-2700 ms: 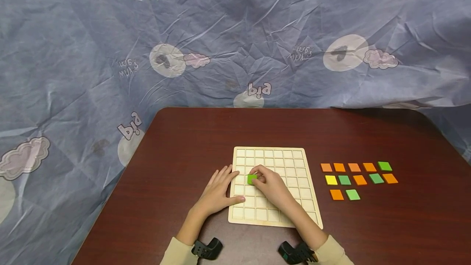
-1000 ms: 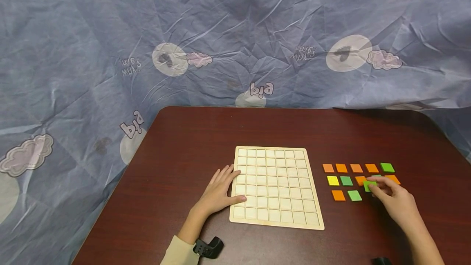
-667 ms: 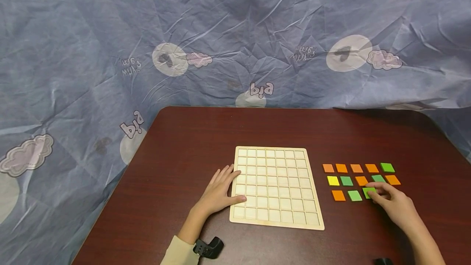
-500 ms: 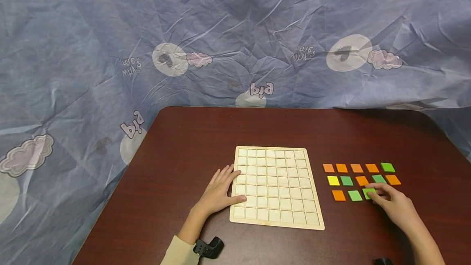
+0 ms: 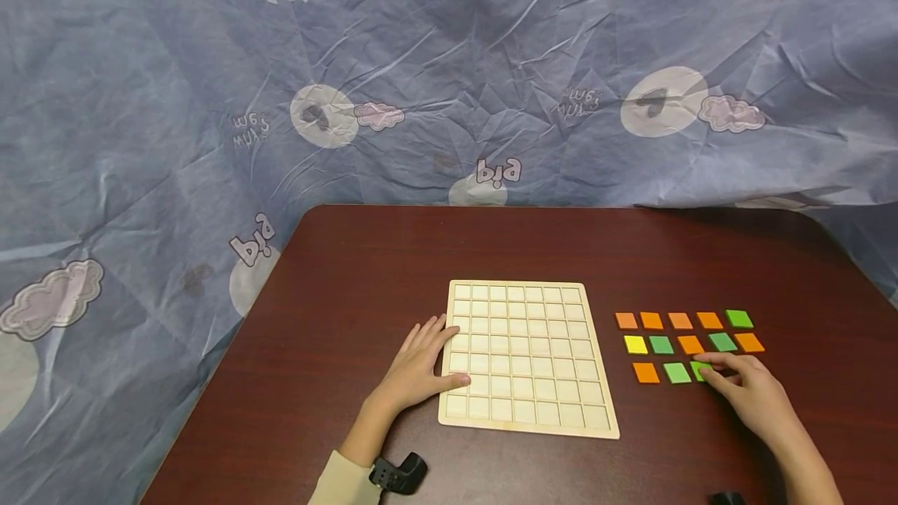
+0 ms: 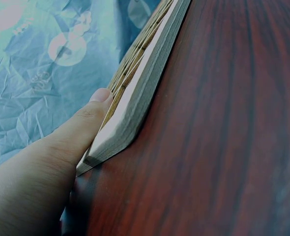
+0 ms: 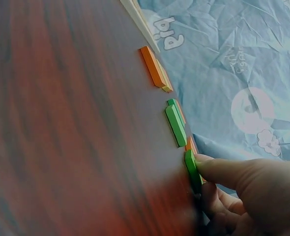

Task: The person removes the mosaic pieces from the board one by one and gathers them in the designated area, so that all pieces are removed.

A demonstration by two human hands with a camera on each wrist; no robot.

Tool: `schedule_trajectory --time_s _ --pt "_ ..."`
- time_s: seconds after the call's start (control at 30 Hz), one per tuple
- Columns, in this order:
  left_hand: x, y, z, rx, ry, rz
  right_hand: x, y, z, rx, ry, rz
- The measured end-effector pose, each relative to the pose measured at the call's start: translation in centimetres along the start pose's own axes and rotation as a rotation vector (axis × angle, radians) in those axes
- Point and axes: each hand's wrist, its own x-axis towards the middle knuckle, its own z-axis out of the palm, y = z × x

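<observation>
At the right end of the front row of tiles, my right hand (image 5: 754, 392) pinches a bright green square tile (image 5: 698, 369) between thumb and fingers. In the right wrist view the thumb lies against this green tile (image 7: 192, 167), low at the table surface. Just left of it is a light green tile (image 5: 677, 373). A pale wooden grid board (image 5: 531, 427) lies in front of me, its square cells bare. My left hand (image 5: 414, 369) rests along the board's left edge, fingers spread and thumb on the frame. The left wrist view shows the thumb (image 6: 88, 115) on the board's corner.
Right of the board, loose tiles lie in three rows, among them an orange tile (image 5: 645, 373), a yellow tile (image 5: 634, 345) and a green tile (image 5: 739, 319). The dark red table (image 5: 379, 256) ends at a blue printed cloth (image 5: 449, 61).
My right hand has carried the green tile from above the board over to the right and lowered it into the front row of tiles. The left hand has stayed on the board.
</observation>
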Motion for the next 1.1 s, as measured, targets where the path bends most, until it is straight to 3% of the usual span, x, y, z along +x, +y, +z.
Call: schedule_trajectory --time_s 0.2,0.7,1.1 --pt "0.0 -0.1 0.1 -0.005 -0.001 -0.006 -0.4 0.3 0.3 0.044 0.015 0.063" --pt "0.1 -0.3 0.5 -0.001 -0.013 -0.025 -0.8 -0.2 0.7 0.11 0.197 0.092" --pt "0.1 -0.3 0.4 0.018 -0.016 -0.026 -1.1 -3.0 0.3 0.15 0.271 0.05"
